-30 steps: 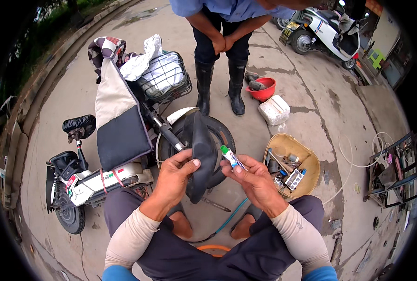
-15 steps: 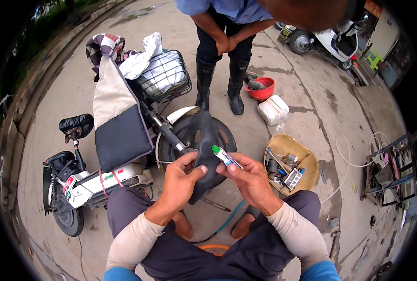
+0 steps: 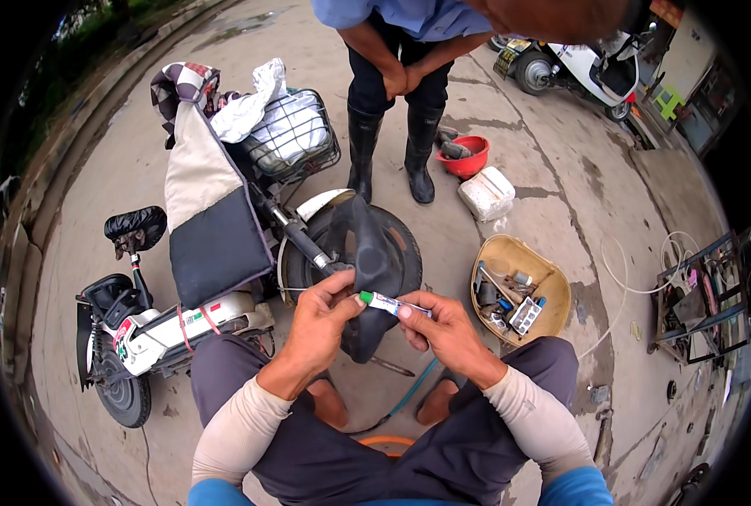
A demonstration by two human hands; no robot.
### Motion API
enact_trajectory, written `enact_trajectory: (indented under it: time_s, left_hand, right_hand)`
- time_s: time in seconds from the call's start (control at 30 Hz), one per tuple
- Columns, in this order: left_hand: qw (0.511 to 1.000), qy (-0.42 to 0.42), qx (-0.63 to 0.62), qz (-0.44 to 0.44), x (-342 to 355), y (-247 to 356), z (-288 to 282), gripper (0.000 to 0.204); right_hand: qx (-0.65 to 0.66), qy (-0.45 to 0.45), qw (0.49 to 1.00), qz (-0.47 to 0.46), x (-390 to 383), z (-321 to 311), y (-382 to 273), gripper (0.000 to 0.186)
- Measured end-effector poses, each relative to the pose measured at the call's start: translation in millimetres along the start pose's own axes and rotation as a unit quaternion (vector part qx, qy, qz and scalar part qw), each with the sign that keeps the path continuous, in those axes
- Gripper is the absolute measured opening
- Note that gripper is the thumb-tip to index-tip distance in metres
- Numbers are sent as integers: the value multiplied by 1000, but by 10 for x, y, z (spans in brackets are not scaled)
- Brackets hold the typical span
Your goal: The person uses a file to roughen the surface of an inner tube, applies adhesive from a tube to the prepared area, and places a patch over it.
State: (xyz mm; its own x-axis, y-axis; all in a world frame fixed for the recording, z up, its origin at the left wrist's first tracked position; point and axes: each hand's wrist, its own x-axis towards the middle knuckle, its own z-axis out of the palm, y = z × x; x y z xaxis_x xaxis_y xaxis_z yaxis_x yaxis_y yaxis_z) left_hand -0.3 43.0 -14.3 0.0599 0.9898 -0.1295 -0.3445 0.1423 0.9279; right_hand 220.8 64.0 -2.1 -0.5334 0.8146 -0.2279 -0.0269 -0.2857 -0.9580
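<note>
A black rubber inner tube (image 3: pixel 365 339) hangs in front of me, partly across the scooter's tyre (image 3: pixel 409 253). My left hand (image 3: pixel 318 325) is closed on its edge, thumb uppermost. In my right hand (image 3: pixel 453 336), a small white squeeze tube (image 3: pixel 389 304) with a green cap is pinched between thumb and fingers. It lies nearly level, its cap pointing left and meeting my left thumb tip. Whether that thumb grips the cap, I cannot tell. The fingers behind the inner tube are hidden.
A white electric scooter (image 3: pixel 181 337) lies at the left, its wire basket (image 3: pixel 295 139) holding white cloth. A person in black boots (image 3: pixel 420 160) stands opposite. To the right are a tan tool tub (image 3: pixel 557 295), a red bowl (image 3: pixel 472 160), a white block (image 3: pixel 487 194) and a metal rack (image 3: pixel 705 312).
The squeeze tube has swung from tilted upward to nearly level, and its cap has come left to my left thumb. My left hand keeps hold of the inner tube.
</note>
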Motion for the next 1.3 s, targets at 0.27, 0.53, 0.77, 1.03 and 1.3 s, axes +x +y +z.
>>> enact_trajectory:
  time_s: [0.27,0.53,0.77,1.03,1.3]
  left_hand:
    - [1000,-5,5,12,0,24,73,35]
    - [991,15,122,49,-10,-8,57,29]
    - [996,45,35,68,22,-41,86,22]
    - [993,30,108,46,-10,-33,54,26]
    - [994,29,95,37,-6,-75,35,26]
  right_hand:
    - [-148,48,987,-36,-10,-47,-26,26]
    - [-316,98,925,-186,-13,28,45,20]
    - [-527,123,789,-291,-43,82,-100,24]
    - [-291,140,926,-196,-47,117,-14,23]
    - [-358,159,857,-335,-43,178,11,24]
